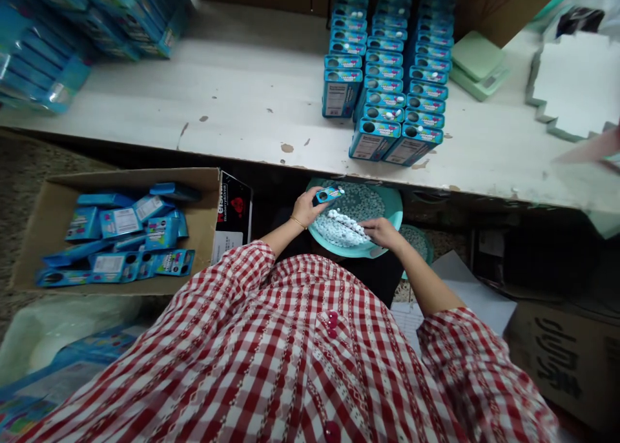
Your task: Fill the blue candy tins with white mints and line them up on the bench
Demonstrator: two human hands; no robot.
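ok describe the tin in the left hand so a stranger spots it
Below the long white bench sits a round teal tray of white mints. The tin is the small blue one in the person's left hand, the only tin held up over the mints.

Left hand (305,209) grips box (328,195) — right hand (381,232) touches candies (343,228).

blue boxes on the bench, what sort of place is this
Probably a small hand-packing workshop for sweets. Rows of blue retail boxes stand on a worn white bench, a teal tray holds loose pale candies, and a green digital scale sits nearby.
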